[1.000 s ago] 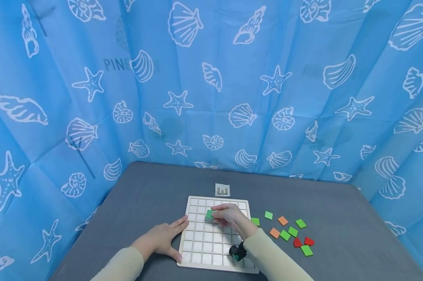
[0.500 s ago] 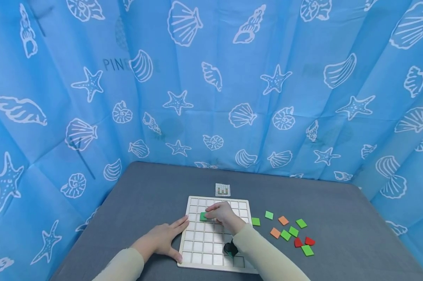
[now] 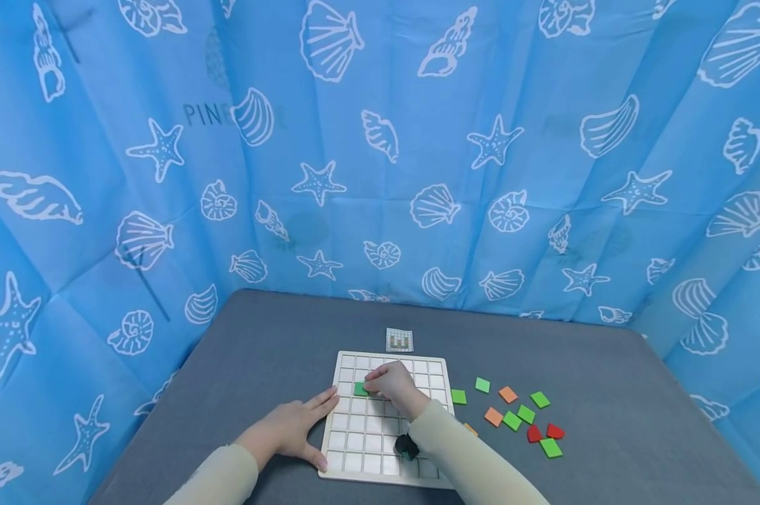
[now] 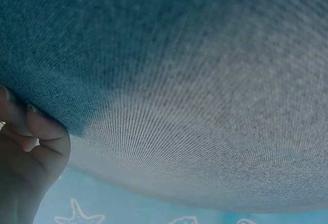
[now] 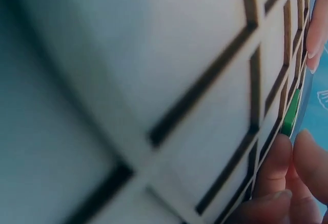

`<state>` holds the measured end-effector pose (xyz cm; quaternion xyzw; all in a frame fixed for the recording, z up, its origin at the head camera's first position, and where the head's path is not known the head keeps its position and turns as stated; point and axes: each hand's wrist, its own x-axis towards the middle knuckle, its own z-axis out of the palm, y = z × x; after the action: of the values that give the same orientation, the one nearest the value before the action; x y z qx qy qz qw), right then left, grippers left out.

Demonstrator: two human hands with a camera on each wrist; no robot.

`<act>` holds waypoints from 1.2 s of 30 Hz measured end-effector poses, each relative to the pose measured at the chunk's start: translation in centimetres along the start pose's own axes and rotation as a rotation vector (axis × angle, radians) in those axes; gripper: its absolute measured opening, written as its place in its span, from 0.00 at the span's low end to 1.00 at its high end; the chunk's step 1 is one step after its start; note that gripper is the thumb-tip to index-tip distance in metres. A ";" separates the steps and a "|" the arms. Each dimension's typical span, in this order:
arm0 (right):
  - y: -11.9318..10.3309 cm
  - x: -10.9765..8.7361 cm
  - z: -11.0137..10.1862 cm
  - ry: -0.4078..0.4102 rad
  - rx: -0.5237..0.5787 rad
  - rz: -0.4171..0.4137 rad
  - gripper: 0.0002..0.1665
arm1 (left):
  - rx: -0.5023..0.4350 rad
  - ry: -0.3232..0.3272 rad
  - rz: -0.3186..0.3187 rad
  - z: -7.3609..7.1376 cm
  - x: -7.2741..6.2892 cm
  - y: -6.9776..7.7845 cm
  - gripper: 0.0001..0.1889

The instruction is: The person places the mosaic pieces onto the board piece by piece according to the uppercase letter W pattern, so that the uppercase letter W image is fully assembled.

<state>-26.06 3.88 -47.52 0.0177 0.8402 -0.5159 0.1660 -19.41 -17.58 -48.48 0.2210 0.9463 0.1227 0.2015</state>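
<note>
A white gridded board (image 3: 354,444) with a pale frame lies on the grey table. Spread along its left edge, my left hand (image 3: 291,426) touches the frame with fingers and thumb. In the upper left part of the grid, my right hand (image 3: 397,387) pinches a green square tile (image 3: 360,389) at its right side. The right wrist view has the tile (image 5: 291,113) low at the grid, just beyond the fingertips of my right hand (image 5: 287,175). Only part of my left hand (image 4: 36,152) appears in its wrist view, against the cloth.
Right of the board lie several loose green tiles (image 3: 511,421), orange tiles (image 3: 508,394) and two red rounded pieces (image 3: 555,431). My right sleeve partly covers another orange piece (image 3: 471,429). A small pattern card (image 3: 399,340) sits behind the board. A blue shell-print curtain (image 3: 380,175) surrounds the table.
My right hand has moved left across the grid with the green tile, over to a cell near the board's left side. The left hand has stayed on the board's edge.
</note>
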 end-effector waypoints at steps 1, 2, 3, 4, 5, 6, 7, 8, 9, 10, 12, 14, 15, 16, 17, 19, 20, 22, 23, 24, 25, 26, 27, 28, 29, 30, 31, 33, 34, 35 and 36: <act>-0.1 0.0 0.0 -0.001 0.001 0.004 0.04 | 0.000 0.000 0.000 0.0 0.0 0.1 0.58; -0.1 0.0 0.0 -0.001 0.002 0.008 0.04 | 0.001 0.001 0.001 -0.1 -0.1 0.1 0.58; -0.2 0.0 0.1 -0.001 -0.001 0.010 0.04 | 0.002 0.002 0.005 -0.1 -0.1 0.1 0.58; -0.2 0.0 0.1 -0.002 -0.010 0.011 0.04 | 0.003 0.004 0.008 -0.1 -0.1 0.1 0.57; -0.2 0.0 0.1 -0.002 -0.019 0.011 0.03 | 0.001 0.005 0.012 -0.1 -0.1 0.1 0.57; -0.2 0.0 0.1 0.001 -0.033 0.011 0.04 | -0.001 0.007 0.016 0.0 0.0 0.0 0.57; -0.2 0.0 0.2 0.003 -0.043 0.008 0.04 | -0.003 0.007 0.018 0.0 0.0 0.0 0.57; -0.2 0.0 0.2 0.004 -0.054 0.001 0.04 | -0.005 0.008 0.022 0.1 0.1 -0.1 0.57; -0.2 0.0 0.2 0.004 -0.060 -0.004 0.04 | -0.007 0.008 0.024 0.1 0.1 -0.1 0.57; -0.2 0.0 0.2 0.006 -0.067 -0.007 0.04 | -0.012 0.007 0.023 0.1 0.1 -0.2 0.57; -0.1 0.1 0.3 0.009 -0.068 -0.011 0.04 | -0.014 0.007 0.024 0.2 0.2 -0.2 0.57; -0.1 0.2 0.3 0.006 -0.059 -0.015 0.04 | -0.015 0.007 0.021 0.1 0.1 -0.1 0.57; -0.2 0.1 0.3 0.006 -0.054 -0.013 0.04 | -0.017 0.006 0.018 0.1 0.1 -0.1 0.57; -0.2 0.1 0.3 0.004 -0.049 -0.012 0.04 | -0.017 0.007 0.015 0.0 0.0 0.0 0.57; -0.2 0.1 0.3 -0.001 -0.038 -0.009 0.04 | -0.014 0.008 0.014 0.0 0.0 0.0 0.57; -0.2 -0.1 0.1 -0.016 -0.007 -0.003 0.04 | -0.011 0.010 0.009 0.0 -0.1 0.1 0.57; -0.2 -0.2 -0.1 -0.026 0.012 0.000 0.04 | -0.008 0.011 0.006 0.0 -0.1 0.2 0.57; -0.2 -0.6 -0.5 -0.045 0.050 0.004 0.06 | -0.003 0.010 -0.001 0.0 -0.1 0.2 0.58; -0.1 -0.8 -0.8 -0.052 0.065 0.003 0.07 | -0.001 0.010 -0.002 0.0 -0.1 0.2 0.58; -0.1 -1.0 -1.2 -0.057 0.078 0.003 0.08 | 0.002 0.010 -0.003 0.0 -0.1 0.3 0.58; -0.1 -1.1 -1.5 -0.058 0.084 0.001 0.09 | 0.002 0.008 -0.005 0.0 -0.1 0.3 0.58; -0.1 -1.3 -2.0 -0.056 0.082 0.000 0.10 | 0.000 0.006 -0.006 0.0 -0.1 0.3 0.58; -0.1 -1.5 -2.5 -0.055 0.081 -0.007 0.11 | -0.002 0.005 -0.007 0.0 -0.1 0.3 0.58; -0.1 -1.7 -3.0 -0.051 0.080 -0.004 0.12 | -0.003 0.004 -0.008 -0.1 -0.1 0.3 0.58; -0.1 -1.8 -3.6 -0.045 0.077 -0.002 0.13 | -0.005 0.002 -0.008 -0.1 -0.1 0.3 0.58; -0.1 -2.0 -4.2 -0.037 0.074 0.002 0.13 | -0.006 -0.001 -0.009 -0.1 0.0 0.3 0.58; -0.1 -2.2 -4.8 -0.028 0.064 0.001 0.13 | -0.003 -0.005 -0.006 -0.1 0.0 0.2 0.58; -0.1 -2.7 -6.1 -0.011 0.057 0.005 0.14 | -0.006 -0.004 -0.001 -0.1 0.0 0.2 0.58; -0.1 -2.9 -6.7 0.000 0.050 0.014 0.14 | -0.008 -0.004 0.001 -0.1 0.0 0.1 0.58; 0.0 -3.1 -7.4 0.007 0.042 0.010 0.14 | -0.012 -0.003 0.005 -0.1 0.0 0.1 0.58; 0.0 -3.3 -8.0 0.013 0.033 0.010 0.14 | -0.018 -0.001 0.008 -0.1 0.0 0.0 0.58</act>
<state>-25.04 11.36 -43.22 0.0278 0.8325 -0.5288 0.1628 -19.47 -17.56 -48.44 0.2229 0.9441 0.1321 0.2036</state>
